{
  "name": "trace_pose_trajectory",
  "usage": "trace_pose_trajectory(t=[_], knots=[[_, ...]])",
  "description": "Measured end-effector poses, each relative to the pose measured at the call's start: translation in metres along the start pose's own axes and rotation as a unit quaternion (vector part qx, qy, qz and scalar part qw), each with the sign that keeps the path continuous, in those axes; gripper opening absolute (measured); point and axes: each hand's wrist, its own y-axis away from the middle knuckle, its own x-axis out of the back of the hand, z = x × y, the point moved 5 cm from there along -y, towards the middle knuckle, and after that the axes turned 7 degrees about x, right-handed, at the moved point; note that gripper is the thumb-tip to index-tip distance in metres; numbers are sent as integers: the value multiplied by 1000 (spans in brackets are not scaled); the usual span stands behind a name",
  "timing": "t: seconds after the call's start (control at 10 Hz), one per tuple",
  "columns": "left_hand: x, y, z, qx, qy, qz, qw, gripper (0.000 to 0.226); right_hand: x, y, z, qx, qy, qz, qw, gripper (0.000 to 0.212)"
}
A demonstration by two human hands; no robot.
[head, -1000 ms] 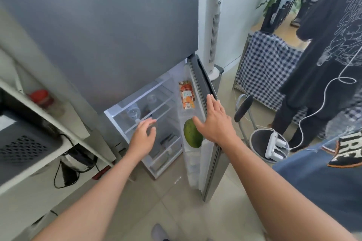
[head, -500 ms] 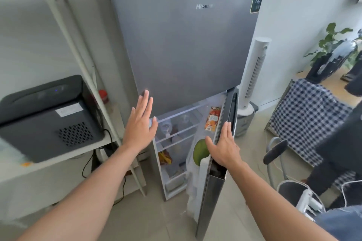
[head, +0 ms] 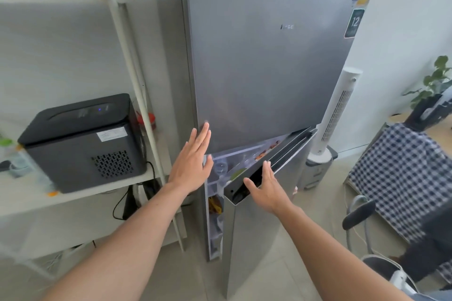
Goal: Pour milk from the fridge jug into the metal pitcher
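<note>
Seeing both my hands flat, fingers spread, gripping nothing: left hand (head: 193, 161) at upper fridge door (head: 264, 56) btm edge, right hand (head: 265, 187) on lower door (head: 256, 239) top, ajar. Milk jug, pitcher: can't spot.

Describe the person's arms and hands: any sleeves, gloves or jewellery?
Both forearms are bare up to the frame's edge, with no sleeves showing. The left hand and right hand wear no gloves, and no rings, watch or bracelet are visible. No cables or markings show on them.
</note>
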Motion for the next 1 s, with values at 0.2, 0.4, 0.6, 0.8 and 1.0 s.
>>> trace_pose_trajectory(t=[0.2,0.4,0.6,0.8,1.0], knots=[[-3,4,1,1,-1,29,1000,74,-19,-3,-26,62,19,-84,994,91],[-21,17,-11,34,-24,35,999,62,-17,-10,-37,95,54,-61,992,81],[-34,22,-19,86,-22,-37,995,62,-11,-26,-35,102,85,-66,989,80],[-61,18,-28,116,-30,-132,984,68,0,-30,-41,109,105,-66,986,77],[-71,11,-23,127,-67,-152,978,72,13,-22,-55,138,101,-50,984,76]])
